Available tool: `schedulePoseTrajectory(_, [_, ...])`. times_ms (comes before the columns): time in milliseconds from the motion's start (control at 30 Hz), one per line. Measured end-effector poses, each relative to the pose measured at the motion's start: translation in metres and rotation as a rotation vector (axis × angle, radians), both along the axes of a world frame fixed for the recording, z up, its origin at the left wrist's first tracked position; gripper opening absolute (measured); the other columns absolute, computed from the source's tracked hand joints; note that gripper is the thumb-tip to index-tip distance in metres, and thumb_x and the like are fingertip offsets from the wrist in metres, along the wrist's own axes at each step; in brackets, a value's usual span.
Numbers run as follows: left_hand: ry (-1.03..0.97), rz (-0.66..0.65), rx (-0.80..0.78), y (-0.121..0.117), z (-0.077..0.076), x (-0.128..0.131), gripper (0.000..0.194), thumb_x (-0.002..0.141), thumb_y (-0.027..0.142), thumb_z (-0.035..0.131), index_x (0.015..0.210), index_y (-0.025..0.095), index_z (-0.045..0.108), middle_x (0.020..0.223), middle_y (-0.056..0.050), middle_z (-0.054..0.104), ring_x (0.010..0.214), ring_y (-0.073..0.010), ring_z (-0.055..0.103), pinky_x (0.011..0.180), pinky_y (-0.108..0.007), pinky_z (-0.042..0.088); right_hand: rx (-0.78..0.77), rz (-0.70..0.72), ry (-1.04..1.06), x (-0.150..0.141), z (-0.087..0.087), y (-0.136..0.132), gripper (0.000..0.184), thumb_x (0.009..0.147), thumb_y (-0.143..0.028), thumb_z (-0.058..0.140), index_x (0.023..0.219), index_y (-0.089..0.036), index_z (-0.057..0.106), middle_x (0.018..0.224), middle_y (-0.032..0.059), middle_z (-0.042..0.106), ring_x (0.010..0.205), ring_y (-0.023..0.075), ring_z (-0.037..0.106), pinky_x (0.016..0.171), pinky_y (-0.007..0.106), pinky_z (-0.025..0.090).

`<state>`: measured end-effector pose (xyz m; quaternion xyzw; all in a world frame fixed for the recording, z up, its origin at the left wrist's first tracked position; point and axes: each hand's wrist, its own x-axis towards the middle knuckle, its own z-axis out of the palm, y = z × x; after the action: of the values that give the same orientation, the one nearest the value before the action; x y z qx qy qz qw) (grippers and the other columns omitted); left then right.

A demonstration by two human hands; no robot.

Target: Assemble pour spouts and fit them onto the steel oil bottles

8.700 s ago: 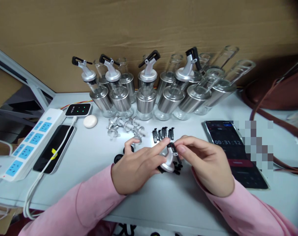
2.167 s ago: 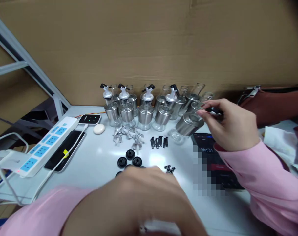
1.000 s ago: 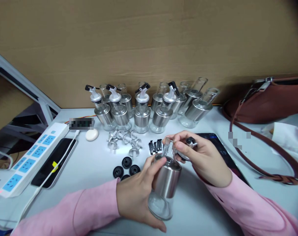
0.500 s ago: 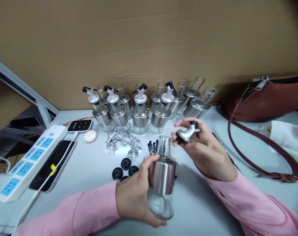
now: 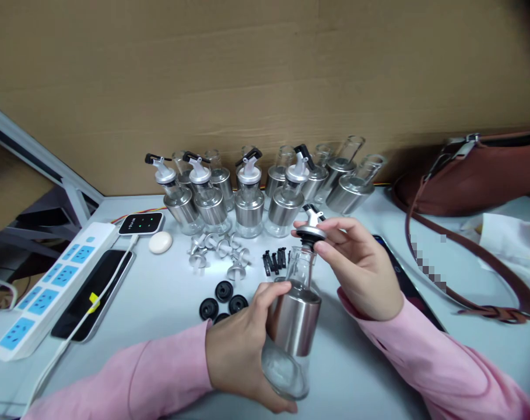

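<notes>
My left hand, thumb and forefinger spread wide from base to shoulder, grips a clear glass bottle with a brushed-steel sleeve, presumably to steady its narrow neck; its other fingers are hidden. My right hand pinches a silver pourer with a black ribbed stopper by its round flange, stopper downward at the bottle's mouth, apparently to line up with the opening; I cannot tell whether it has entered. Around the bottle, round black caps lie at 9 o'clock, silver discs with pale stems at 10, slim black levers at 11, seemingly sorted for easy reach.
</notes>
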<state>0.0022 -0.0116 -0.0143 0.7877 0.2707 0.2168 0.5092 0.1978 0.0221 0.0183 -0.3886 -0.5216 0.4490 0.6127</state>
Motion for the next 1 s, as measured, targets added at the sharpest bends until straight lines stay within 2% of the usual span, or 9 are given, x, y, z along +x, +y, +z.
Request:
schedulePoseTrajectory(100, [0.004,0.004,0.008,-0.0003,-0.0002,-0.0001,0.115,0.047,0.038,0.082,0.134,0.024,0.007,0.130,-0.018,0.033,0.114,-0.0349,0.051,0.093,-0.045,0.046,0.007,0.038,-0.040,0.0002,-0.0004,-0.0030,0.016,0.081,-0.025,0.064,0.096,-0.025,0.057,0.106,0.0047,0.071,0.103,0.0172,0.065,0.087,0.030,0.053])
schedulePoseTrajectory(300, [0.036,0.026,0.008,-0.0022,0.0020,-0.0013,0.111,0.051,0.043,0.079,0.134,0.024,0.008,0.132,-0.019,0.031,0.113,-0.0357,0.052,0.092,-0.046,0.047,0.003,0.152,-0.136,0.0036,-0.0035,-0.0050,0.047,0.073,-0.019,0.072,0.116,-0.029,0.056,0.121,0.0067,0.063,0.111,0.0211,0.060,0.089,0.033,0.053])
schedulePoseTrajectory(367, [0.039,0.026,0.004,-0.0022,0.0028,-0.0010,0.112,0.051,0.043,0.079,0.134,0.024,0.007,0.132,-0.019,0.032,0.112,-0.0355,0.053,0.092,-0.046,0.047,-0.041,0.192,-0.129,0.0054,-0.0025,-0.0044,0.050,0.071,-0.017,0.073,0.117,-0.029,0.057,0.123,0.0067,0.062,0.109,0.0222,0.061,0.087,0.035,0.054])
schedulePoseTrajectory(500, [0.044,0.026,0.043,-0.0013,0.0012,0.0001,0.116,0.051,0.044,0.080,0.134,0.025,0.002,0.133,-0.021,0.030,0.113,-0.0380,0.052,0.091,-0.048,0.047,-0.156,0.307,-0.008,0.0082,0.0014,-0.0042,0.046,0.070,-0.015,0.074,0.110,-0.032,0.060,0.131,0.0046,0.056,0.105,0.0230,0.063,0.078,0.035,0.059])
schedulePoseTrajectory(600, [0.036,0.010,0.106,-0.0004,-0.0025,0.0007,0.120,0.047,0.045,0.082,0.133,0.027,0.000,0.131,-0.021,0.031,0.111,-0.0393,0.053,0.086,-0.048,0.050,-0.184,0.345,0.082,0.0083,0.0029,-0.0041,0.043,0.068,-0.012,0.076,0.103,-0.032,0.062,0.128,0.0023,0.058,0.102,0.0226,0.065,0.078,0.034,0.060])
schedulePoseTrajectory(733, [0.003,-0.007,0.144,-0.0001,-0.0050,0.0008,0.121,0.046,0.043,0.083,0.133,0.028,-0.001,0.129,-0.019,0.034,0.109,-0.0361,0.054,0.085,-0.046,0.050,-0.193,0.347,0.137,0.0076,0.0027,-0.0034,0.039,0.066,-0.012,0.078,0.096,-0.031,0.063,0.115,0.0004,0.065,0.092,0.0201,0.069,0.074,0.031,0.061])
schedulePoseTrajectory(1000, [-0.041,-0.016,0.127,-0.0020,-0.0063,0.0014,0.116,0.048,0.042,0.081,0.134,0.024,0.006,0.124,-0.016,0.038,0.110,-0.0333,0.051,0.089,-0.044,0.048,-0.195,0.296,0.098,0.0078,0.0037,-0.0032,0.030,0.065,-0.016,0.079,0.089,-0.027,0.065,0.105,0.0000,0.070,0.082,0.0186,0.072,0.069,0.030,0.061])
